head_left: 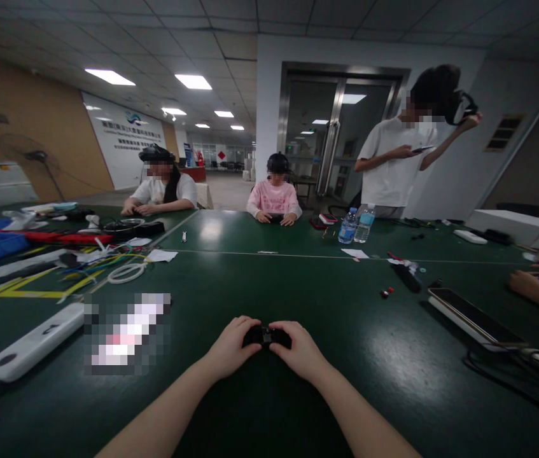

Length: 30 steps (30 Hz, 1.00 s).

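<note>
Both my hands rest low over the green tabletop in the middle of the head view, close together. My left hand (pixel 231 346) has its fingers and thumb closed on the left end of a small black object (pixel 266 336). Its right end is gripped by my right hand (pixel 303 350) in the same way. The object is wide and dark, with a slightly shiny middle part showing between my thumbs. My fingers cover both its ends, so I cannot tell its exact kind.
A pixelated lit screen (pixel 128 334) and a white power strip (pixel 35 343) lie left. To the right are a phone-like slab (pixel 476 318) with cables, and another person's hands (pixel 536 286). Two bottles (pixel 356 225) stand ahead. Two people sit opposite; another stands.
</note>
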Each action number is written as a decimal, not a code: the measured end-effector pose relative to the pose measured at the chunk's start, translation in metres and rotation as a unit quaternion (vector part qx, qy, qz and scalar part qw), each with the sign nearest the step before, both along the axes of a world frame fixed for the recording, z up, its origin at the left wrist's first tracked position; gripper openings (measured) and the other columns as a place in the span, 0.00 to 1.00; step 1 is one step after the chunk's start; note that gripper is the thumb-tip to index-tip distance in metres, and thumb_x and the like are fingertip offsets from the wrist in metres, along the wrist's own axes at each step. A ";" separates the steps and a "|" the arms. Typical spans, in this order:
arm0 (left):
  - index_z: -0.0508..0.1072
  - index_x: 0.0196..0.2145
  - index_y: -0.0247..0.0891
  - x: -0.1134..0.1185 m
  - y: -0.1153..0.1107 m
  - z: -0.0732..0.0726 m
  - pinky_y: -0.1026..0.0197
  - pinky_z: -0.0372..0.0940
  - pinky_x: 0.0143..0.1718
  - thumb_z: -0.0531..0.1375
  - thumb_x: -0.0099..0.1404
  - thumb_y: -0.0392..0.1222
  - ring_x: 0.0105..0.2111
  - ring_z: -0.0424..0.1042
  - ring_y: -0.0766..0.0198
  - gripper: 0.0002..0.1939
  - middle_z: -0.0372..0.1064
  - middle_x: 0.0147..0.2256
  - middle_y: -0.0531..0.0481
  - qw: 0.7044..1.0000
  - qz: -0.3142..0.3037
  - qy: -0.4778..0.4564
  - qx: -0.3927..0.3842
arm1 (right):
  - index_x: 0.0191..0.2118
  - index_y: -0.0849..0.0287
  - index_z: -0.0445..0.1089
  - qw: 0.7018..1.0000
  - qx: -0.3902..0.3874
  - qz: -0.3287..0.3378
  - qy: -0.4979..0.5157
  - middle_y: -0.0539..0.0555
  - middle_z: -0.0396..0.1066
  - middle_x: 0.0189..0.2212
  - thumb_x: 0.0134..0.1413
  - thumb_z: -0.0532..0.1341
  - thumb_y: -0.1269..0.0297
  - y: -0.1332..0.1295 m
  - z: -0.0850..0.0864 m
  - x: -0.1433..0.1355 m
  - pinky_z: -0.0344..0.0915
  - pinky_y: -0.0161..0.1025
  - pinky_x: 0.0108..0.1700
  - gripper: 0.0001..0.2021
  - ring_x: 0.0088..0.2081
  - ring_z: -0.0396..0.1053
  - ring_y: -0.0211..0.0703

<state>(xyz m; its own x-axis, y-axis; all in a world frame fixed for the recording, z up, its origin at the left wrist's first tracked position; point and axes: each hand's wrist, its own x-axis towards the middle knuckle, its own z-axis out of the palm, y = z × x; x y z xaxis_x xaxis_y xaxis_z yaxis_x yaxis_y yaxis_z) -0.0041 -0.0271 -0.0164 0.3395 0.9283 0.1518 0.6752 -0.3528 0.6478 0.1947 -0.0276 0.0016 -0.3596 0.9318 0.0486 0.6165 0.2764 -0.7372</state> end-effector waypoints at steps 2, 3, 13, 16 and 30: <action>0.62 0.50 0.41 0.000 0.000 0.000 0.54 0.57 0.49 0.58 0.55 0.43 0.47 0.61 0.57 0.24 0.63 0.46 0.45 1.000 0.006 -0.004 -0.003 | 0.46 0.50 0.64 1.000 0.006 0.002 0.002 0.50 0.65 0.45 0.45 0.60 0.63 0.000 0.000 0.000 0.57 0.44 0.51 0.18 0.49 0.62 0.45; 0.62 0.51 0.41 0.000 0.000 -0.001 0.54 0.57 0.50 0.58 0.55 0.43 0.48 0.61 0.57 0.25 0.63 0.47 0.45 1.000 0.007 -0.006 -0.002 | 0.46 0.50 0.65 1.000 0.007 0.002 0.004 0.50 0.65 0.45 0.45 0.60 0.63 0.000 0.000 0.000 0.57 0.44 0.51 0.18 0.49 0.62 0.45; 0.61 0.51 0.41 0.000 0.002 -0.004 0.52 0.56 0.51 0.60 0.52 0.42 0.49 0.60 0.55 0.28 0.62 0.48 0.44 1.000 0.011 -0.008 0.002 | 0.45 0.51 0.65 1.000 0.018 0.000 0.000 0.50 0.66 0.44 0.45 0.60 0.64 0.001 -0.003 0.000 0.58 0.43 0.51 0.17 0.48 0.62 0.44; 0.64 0.48 0.41 0.000 0.001 -0.003 0.53 0.56 0.51 0.59 0.53 0.42 0.49 0.60 0.56 0.23 0.62 0.47 0.45 1.000 0.000 0.002 0.012 | 0.44 0.52 0.66 0.999 0.033 0.003 0.006 0.51 0.67 0.43 0.45 0.61 0.65 0.003 -0.005 0.000 0.57 0.43 0.51 0.17 0.47 0.63 0.44; 0.65 0.47 0.42 0.001 -0.002 0.003 0.54 0.58 0.49 0.58 0.54 0.42 0.47 0.61 0.57 0.21 0.63 0.46 0.46 1.000 0.004 -0.003 0.003 | 0.45 0.50 0.65 1.000 0.003 -0.004 0.008 0.50 0.66 0.44 0.46 0.59 0.65 -0.001 0.001 0.000 0.59 0.44 0.51 0.16 0.48 0.62 0.44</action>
<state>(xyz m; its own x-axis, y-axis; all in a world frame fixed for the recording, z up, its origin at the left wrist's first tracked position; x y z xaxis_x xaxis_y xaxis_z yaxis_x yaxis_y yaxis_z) -0.0032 -0.0288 -0.0135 0.3304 0.9305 0.1584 0.6749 -0.3502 0.6495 0.1942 -0.0282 0.0022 -0.3516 0.9342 0.0605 0.6066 0.2765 -0.7454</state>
